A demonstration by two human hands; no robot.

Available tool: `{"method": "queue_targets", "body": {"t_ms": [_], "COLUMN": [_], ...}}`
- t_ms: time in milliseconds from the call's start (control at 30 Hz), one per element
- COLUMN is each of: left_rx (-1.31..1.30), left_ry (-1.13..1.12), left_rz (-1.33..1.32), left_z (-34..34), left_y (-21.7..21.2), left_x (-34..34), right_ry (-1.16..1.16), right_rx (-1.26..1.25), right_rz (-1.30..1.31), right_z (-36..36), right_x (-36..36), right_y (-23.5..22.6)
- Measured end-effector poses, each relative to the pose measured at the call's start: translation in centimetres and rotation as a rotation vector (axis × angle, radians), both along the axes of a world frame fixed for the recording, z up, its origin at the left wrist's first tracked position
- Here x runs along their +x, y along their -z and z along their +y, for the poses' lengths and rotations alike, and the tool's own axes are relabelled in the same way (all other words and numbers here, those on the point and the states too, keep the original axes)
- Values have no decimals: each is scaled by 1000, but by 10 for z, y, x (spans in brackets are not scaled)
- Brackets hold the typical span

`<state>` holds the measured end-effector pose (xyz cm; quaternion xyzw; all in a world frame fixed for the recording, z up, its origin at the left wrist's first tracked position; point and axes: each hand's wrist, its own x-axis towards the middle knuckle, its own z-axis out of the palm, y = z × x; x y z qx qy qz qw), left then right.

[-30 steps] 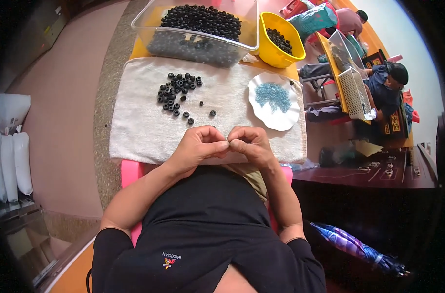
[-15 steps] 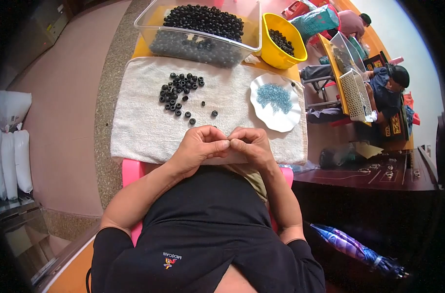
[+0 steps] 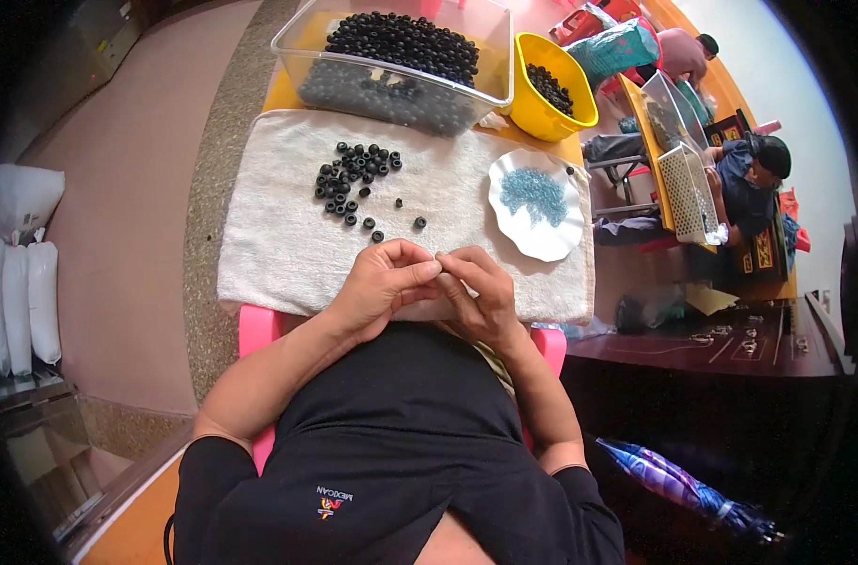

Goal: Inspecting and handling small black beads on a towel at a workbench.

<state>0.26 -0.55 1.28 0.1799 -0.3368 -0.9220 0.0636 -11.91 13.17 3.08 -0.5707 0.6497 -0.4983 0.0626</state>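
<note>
black bead (image 3: 378, 236) lies just beyond left hand (image 3: 379, 287) — this and right hand (image 3: 490, 299) both pinch, on what i cannot tell.

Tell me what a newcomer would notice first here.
Probably the bright yellow tub beyond the white towel's far right corner, beside a clear bin heaped with black beads. Next, the left hand and right hand meeting over the towel's near edge, a wavy-rimmed plate of tiny blue pieces beyond.
</note>
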Motion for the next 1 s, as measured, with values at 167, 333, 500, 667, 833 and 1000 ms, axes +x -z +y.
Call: {"method": "queue_targets", "body": {"t_ms": [167, 333, 500, 667, 833, 1000], "left_rx": [-3, -8, -60, -81, -78, -98], "left_ry": [-28, -56, -120, -118, -137, -128], "left_rz": [-6, -4, 33, 46, 61, 67], "left_z": [0, 2, 2, 5, 3, 3], "left_y": [0, -3, 2, 1, 1, 4], "left_x": [0, 1, -1, -2, 0, -1], "right_ry": [39, -94, 44, 35, -32, -116], "right_rx": [21, 148, 177, 362, 662, 525], "right_rz": [78, -457, -41, 159, 412, 531], "right_z": [-2, -2, -45, -89, -110, -110], "right_x": [1, -16, -49, -61, -53, -50], "right_y": [1, -1, -14, -10, -12, -2]}}
